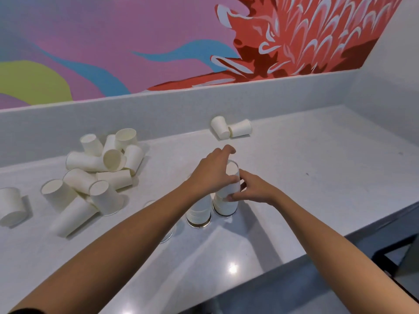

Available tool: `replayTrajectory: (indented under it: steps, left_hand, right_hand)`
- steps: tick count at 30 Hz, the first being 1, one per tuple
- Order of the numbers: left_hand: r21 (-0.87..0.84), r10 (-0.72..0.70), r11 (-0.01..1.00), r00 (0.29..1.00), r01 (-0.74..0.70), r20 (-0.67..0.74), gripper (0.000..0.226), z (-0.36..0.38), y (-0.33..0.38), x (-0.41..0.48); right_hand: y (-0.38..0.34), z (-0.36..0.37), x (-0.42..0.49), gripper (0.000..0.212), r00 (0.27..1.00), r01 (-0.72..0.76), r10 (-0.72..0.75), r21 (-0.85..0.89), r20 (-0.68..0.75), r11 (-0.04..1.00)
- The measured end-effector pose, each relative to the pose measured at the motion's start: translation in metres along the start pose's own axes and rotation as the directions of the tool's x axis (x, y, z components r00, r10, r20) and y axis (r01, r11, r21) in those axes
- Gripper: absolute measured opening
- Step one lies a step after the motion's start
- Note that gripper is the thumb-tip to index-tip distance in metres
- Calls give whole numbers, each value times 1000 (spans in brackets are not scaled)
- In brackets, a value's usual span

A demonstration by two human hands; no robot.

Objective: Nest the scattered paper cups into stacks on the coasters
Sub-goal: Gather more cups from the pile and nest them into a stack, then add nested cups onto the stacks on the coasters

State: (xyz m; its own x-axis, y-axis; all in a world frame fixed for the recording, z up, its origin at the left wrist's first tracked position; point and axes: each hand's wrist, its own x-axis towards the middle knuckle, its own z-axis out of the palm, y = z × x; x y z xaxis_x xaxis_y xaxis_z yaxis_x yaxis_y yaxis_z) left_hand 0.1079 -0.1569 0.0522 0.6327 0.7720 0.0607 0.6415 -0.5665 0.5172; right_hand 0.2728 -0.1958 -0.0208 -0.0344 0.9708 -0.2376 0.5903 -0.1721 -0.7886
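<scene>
Two stacks of upside-down white paper cups stand side by side on round coasters: a left stack (199, 211) and a right stack (226, 206). My left hand (213, 171) and my right hand (254, 189) both grip the top cup (232, 177) of the right stack, one on each side. A heap of loose cups (99, 168) lies at the left. Two more cups (231, 128) lie on their sides at the back, by the backsplash. A third coaster (166, 237) is mostly hidden under my left forearm.
A single cup (11, 207) lies at the far left edge. The white counter (317, 166) runs to a low backsplash (158, 109) under a painted wall. The counter's front edge drops off at the lower right, with a dark frame (390, 254) below it.
</scene>
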Motion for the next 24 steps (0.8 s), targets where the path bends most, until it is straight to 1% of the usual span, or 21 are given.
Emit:
replayTrajectory:
  steps: [6,10,13,16,19,21,24]
  left_hand:
    - [94,4,996,1000,-5,11,35,6,-6,-2]
    - [120,14,993,1000,-15,8,32,9,-6,-1]
    - [107,9,994,1000,-11,11,36,8,-6,1]
    - [25,-16,1000,1000,16,20,40,3,-8,4]
    - [-67,-62,996,998,62,-3,40,-6,-13,12]
    - [-119,-100,988,995,98,-10,39,-13,-20,18]
    - [-225,-193,957,981,185,-14,35,-22,-34,28]
  right_hand:
    - [17,6,3,72,1000,-21,20,-73,-14,997]
    - [18,7,4,69,999,-37,36,-122,-13,992]
    - [19,1,6,68,996,-71,79,-184,34,980]
    - [18,-13,11,62,986,-118,146,-286,80,951]
    - [14,-28,22,54,985,-135,166,-360,56,923]
    - [13,-36,30,49,984,-152,178,-380,33,912]
    - [13,-45,47,44,983,-164,184,-373,16,913]
